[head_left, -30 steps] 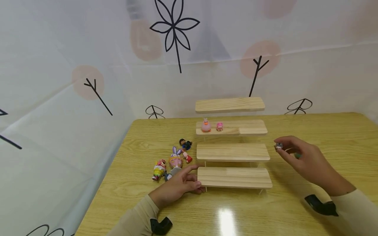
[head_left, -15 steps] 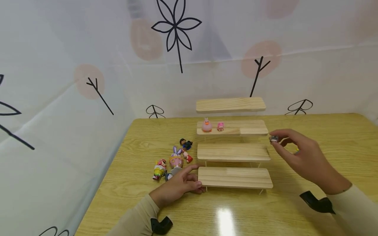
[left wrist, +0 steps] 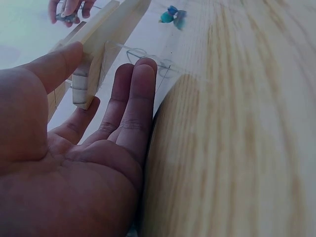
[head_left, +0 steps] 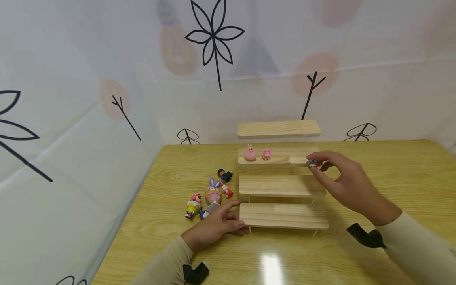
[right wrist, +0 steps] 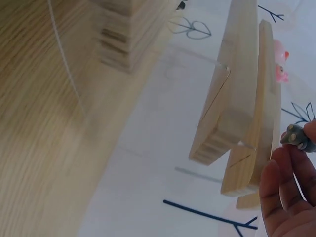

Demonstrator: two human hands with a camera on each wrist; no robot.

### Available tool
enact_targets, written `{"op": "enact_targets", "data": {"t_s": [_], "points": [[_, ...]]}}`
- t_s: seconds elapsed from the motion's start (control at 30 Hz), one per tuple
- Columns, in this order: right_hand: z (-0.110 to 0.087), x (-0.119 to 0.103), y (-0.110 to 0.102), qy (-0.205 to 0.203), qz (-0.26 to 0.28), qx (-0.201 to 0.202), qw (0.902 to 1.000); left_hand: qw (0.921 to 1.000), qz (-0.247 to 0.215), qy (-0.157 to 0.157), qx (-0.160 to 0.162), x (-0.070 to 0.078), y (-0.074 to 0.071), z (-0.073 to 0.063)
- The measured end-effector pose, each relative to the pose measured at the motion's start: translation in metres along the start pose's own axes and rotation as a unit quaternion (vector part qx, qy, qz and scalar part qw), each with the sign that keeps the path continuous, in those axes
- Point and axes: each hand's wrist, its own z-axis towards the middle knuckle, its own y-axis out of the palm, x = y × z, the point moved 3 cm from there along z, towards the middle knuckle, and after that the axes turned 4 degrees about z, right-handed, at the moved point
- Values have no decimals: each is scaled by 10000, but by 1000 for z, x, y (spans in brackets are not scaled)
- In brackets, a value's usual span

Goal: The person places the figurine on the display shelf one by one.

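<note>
My right hand (head_left: 343, 180) pinches a small grey and white toy figurine (head_left: 312, 163) between thumb and fingertips, in front of the right end of the second-highest board of a tiered wooden display shelf (head_left: 281, 186). In the right wrist view the grey figurine (right wrist: 296, 136) shows at the fingertips, beside the boards. My left hand (head_left: 215, 225) holds the left end of the lowest board; in the left wrist view thumb and index finger lie on either side of the board end (left wrist: 89, 74). A pink duck figurine (head_left: 250, 153) and a smaller pink figurine (head_left: 266, 154) stand on the second-highest board.
Left of the shelf lie several figurines: a dark-haired one (head_left: 225, 175), one in red (head_left: 226, 190), a rabbit-eared one (head_left: 213, 194) and one in yellow (head_left: 193, 206). A blue-green figure (left wrist: 172, 17) shows in the left wrist view. A patterned cloth (head_left: 263, 95) hangs behind.
My right hand has carried the grey figurine leftward and slightly up, from beside the shelf to the second-highest board's right end. My left hand has stayed on the lowest board.
</note>
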Motion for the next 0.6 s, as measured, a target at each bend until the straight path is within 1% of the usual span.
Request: {"op": "enact_targets", "data": {"t_s": [0.1,0.2,0.33,0.43,0.6], "points": [[5,-2,4,-35,-24,-20,10000,10000,18,36,-19,0,1,0],[9,-5,6,40,-104,-25,9999,10000,34,53,-6,1,1,0],[13,-5,10,67,-150,-70,9998,10000,51,-17,69,0,0,-1],[17,-6,12,44,-120,-104,9999,9999,67,-61,112,0,0,-1],[26,-8,15,-12,-20,-171,9999,9999,57,-59,86,0,0,-1]]}}
